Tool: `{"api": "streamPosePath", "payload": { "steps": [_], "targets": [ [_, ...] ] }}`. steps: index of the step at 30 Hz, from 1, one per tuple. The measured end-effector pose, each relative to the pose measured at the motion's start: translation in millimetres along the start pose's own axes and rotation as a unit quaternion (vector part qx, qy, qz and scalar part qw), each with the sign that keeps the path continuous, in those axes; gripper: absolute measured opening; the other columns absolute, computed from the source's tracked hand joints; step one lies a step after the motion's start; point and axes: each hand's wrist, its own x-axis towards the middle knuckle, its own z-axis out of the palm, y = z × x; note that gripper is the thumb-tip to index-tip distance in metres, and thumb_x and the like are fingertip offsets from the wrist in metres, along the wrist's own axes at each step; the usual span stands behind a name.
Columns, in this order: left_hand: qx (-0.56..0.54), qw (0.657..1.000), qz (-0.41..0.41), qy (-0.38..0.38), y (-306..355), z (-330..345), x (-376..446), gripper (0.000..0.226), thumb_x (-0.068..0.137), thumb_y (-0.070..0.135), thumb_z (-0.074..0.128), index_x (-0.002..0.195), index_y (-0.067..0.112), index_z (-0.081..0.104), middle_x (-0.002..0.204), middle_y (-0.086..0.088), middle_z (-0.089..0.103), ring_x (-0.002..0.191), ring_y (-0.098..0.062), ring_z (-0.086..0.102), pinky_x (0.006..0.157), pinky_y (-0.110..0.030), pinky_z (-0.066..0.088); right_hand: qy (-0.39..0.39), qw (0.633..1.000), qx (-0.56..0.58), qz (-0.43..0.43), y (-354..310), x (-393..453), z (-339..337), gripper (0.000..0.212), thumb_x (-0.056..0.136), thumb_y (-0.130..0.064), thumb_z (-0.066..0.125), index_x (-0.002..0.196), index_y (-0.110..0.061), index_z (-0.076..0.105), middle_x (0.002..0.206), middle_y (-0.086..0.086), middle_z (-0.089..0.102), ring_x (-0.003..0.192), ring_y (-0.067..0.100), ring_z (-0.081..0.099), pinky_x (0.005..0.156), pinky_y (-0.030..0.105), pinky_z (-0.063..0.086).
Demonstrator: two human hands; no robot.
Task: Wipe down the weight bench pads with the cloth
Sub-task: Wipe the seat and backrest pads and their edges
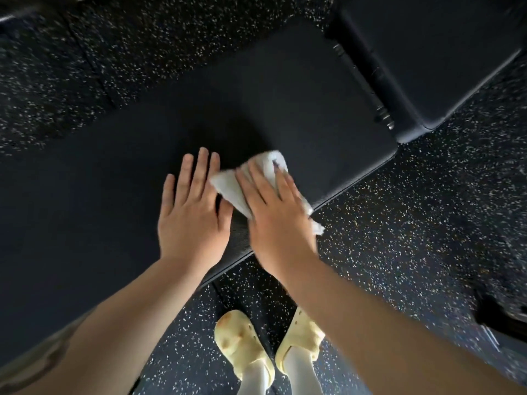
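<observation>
Right hand point(278, 212) presses white cloth point(228, 185) flat onto long bench pad point(328, 109), fingers straight, for wiping. Left hand point(194, 212) lies flat w/ nothing held, prob. bracing.

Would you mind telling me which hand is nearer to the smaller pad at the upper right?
Right. The right hand presses the cloth on the long pad, closer to the smaller pad; the left hand lies flat beyond it, farther off.

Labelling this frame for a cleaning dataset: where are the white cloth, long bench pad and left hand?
white cloth point(227, 187): head view, the uncovered fold at its left end.
long bench pad point(313, 109): head view, bare top surface.
left hand point(194, 219): head view, back of the hand.
</observation>
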Motion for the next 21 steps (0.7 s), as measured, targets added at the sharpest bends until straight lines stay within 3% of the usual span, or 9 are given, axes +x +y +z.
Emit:
{"api": "streamPosePath", "payload": {
  "steps": [3,5,7,11,13,15,17,19,21],
  "targets": [
    [0.035,0.999,0.007,-0.011,-35.5,-8.5,-0.3,0.070,0.095,0.059,0.014,0.154,0.024,0.003,0.161,0.004,0.003,0.148,-0.017,0.002,0.119,-0.045,0.007,-0.033,0.993,-0.068,-0.092,63.9,-15.9,-18.1,0.073,0.087,-0.018,0.054,0.152,-0.020,0.022,0.158,0.003,0.025,0.146,0.035,0.021,0.118,0.045,0.008],
    [0.035,0.999,-0.009,-0.013,-50.1,-11.9,0.5,0.072,0.093,0.062,0.012,0.154,0.026,0.000,0.161,0.004,0.002,0.149,-0.018,0.000,0.119,-0.047,0.007,-0.066,0.993,-0.101,-0.001,92.6,8.3,-32.2,0.064,0.098,-0.033,0.039,0.154,-0.024,0.009,0.162,0.001,0.013,0.146,0.034,0.018,0.118,0.039,0.003],
    [0.028,0.999,-0.032,-0.007,-51.8,-11.9,0.8,0.072,0.093,0.062,0.014,0.154,0.026,0.001,0.161,0.004,0.001,0.149,-0.018,-0.002,0.119,-0.048,0.005,-0.031,0.987,-0.092,0.129,90.0,51.8,-32.5,0.060,0.101,-0.042,0.022,0.154,-0.026,-0.002,0.163,-0.001,-0.002,0.149,0.032,0.008,0.121,0.040,0.000],
    [0.022,0.997,-0.071,0.001,-51.2,-10.8,0.6,0.072,0.093,0.061,0.014,0.154,0.025,0.003,0.162,0.003,0.001,0.148,-0.019,-0.005,0.119,-0.050,0.001,0.031,0.961,-0.008,0.274,20.1,108.1,-13.5,0.063,0.101,-0.030,0.027,0.155,-0.025,-0.004,0.163,0.000,-0.008,0.149,0.030,0.000,0.122,0.043,0.001],
    [0.018,0.996,-0.085,0.007,-53.5,-10.9,1.1,0.072,0.093,0.060,0.014,0.154,0.023,0.004,0.162,0.002,0.002,0.148,-0.020,-0.004,0.118,-0.051,0.002,0.018,0.983,-0.007,0.183,-7.9,88.1,-3.2,0.062,0.101,-0.032,0.030,0.155,-0.026,0.000,0.163,0.000,-0.004,0.148,0.032,0.004,0.121,0.044,0.004],
    [0.013,0.996,-0.091,0.004,-53.4,-11.8,0.5,0.071,0.094,0.059,0.015,0.154,0.022,0.005,0.162,0.001,0.003,0.149,-0.020,-0.003,0.118,-0.052,0.003,-0.018,0.997,-0.060,-0.036,-14.1,44.2,-2.2,0.062,0.099,-0.028,0.032,0.155,-0.020,0.007,0.163,0.006,0.005,0.148,0.033,0.008,0.121,0.047,0.009],
    [0.013,0.996,-0.088,0.001,-51.9,-12.3,0.9,0.071,0.094,0.058,0.015,0.154,0.022,0.004,0.162,0.001,0.003,0.149,-0.020,-0.003,0.118,-0.052,0.004,-0.042,0.977,-0.071,-0.195,13.8,19.5,-11.6,0.068,0.089,-0.023,0.045,0.152,-0.020,0.022,0.159,0.005,0.022,0.146,0.030,0.020,0.120,0.045,0.013],
    [0.019,0.996,-0.087,-0.003,-51.8,-12.4,1.0,0.071,0.094,0.058,0.013,0.154,0.022,0.002,0.162,0.001,0.003,0.149,-0.021,-0.003,0.118,-0.053,0.003,-0.050,0.977,-0.105,-0.176,52.4,35.4,-24.2,0.076,0.079,-0.021,0.065,0.148,-0.024,0.033,0.152,0.006,0.039,0.134,0.033,0.042,0.115,0.045,0.027],
    [0.026,0.996,-0.087,-0.003,-52.1,-11.7,2.2,0.071,0.094,0.058,0.013,0.154,0.022,0.001,0.162,0.000,0.002,0.149,-0.021,-0.004,0.118,-0.053,0.003,-0.030,0.993,-0.115,-0.023,67.5,81.7,-30.7,0.069,0.090,-0.030,0.056,0.151,-0.027,0.024,0.156,0.010,0.029,0.133,0.039,0.040,0.113,0.047,0.031]
  ]
}}
